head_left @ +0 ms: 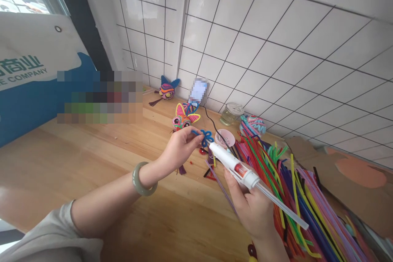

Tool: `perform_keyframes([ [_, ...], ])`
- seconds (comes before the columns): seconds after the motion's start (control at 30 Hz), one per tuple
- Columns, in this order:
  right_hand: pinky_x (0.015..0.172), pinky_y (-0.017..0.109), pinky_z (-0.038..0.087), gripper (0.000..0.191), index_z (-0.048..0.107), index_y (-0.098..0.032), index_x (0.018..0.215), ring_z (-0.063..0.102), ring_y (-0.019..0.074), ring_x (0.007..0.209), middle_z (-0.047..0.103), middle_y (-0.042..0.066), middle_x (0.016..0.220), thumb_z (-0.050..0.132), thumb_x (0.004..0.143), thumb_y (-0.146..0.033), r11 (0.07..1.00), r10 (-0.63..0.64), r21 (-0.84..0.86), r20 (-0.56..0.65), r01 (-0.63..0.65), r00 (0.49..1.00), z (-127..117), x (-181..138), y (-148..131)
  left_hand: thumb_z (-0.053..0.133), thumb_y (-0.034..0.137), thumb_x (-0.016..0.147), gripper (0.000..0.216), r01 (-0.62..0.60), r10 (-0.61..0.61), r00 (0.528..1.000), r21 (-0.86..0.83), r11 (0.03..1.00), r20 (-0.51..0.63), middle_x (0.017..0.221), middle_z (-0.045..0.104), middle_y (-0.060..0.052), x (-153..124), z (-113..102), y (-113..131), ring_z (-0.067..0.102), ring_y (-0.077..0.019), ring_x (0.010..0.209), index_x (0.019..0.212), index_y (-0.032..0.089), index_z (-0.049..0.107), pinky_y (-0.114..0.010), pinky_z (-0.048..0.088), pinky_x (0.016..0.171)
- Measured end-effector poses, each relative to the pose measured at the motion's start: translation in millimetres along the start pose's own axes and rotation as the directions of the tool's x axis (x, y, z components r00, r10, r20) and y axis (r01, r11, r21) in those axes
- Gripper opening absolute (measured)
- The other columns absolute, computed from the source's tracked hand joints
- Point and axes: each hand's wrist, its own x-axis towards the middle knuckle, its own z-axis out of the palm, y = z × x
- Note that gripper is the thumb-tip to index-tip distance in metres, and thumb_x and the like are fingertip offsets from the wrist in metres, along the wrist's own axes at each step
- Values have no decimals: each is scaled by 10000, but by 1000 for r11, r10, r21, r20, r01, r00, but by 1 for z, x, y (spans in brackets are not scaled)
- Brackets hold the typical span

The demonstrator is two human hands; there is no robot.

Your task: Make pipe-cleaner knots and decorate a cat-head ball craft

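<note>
My left hand [181,147] pinches a small blue pipe-cleaner flower [206,137] and holds it above the wooden table [92,163]. On that wrist sits a pale green bangle [143,178]. My right hand [251,206] grips a white hot glue gun [235,166]. Its nozzle points at the blue flower, almost touching it. A clear glue stick [282,206] juts out of the gun's back end toward the lower right.
A big heap of coloured pipe cleaners [294,188] lies at the right. Behind the hands stand pipe-cleaner figures [183,118], a pink dish [225,137], a glass jar [231,114] and a yarn-like ball [253,125]. Cardboard [344,180] lies far right. The tiled wall [260,41] is close.
</note>
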Motion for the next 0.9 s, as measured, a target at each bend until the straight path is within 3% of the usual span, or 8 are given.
perform_keyframes([
  [0.3,701,283,556,247,603,-178,1069,684,214,859,708,90,955,546,881,-327,1000,-2,-31,3,2,1000,-1,2,-2,535,370,869,242,-118,124,992,256,960,-8,791,679,-53,-6,1,6,640,-167,758,871,149,632,-282,537,713],
  [0.9,688,295,535,214,601,-159,1009,671,194,766,696,67,845,530,894,-325,995,-17,-98,8,18,1000,-1,1,-6,533,328,869,171,-98,122,992,433,896,-27,785,689,-52,-8,0,7,658,-170,716,900,168,587,-276,509,686],
])
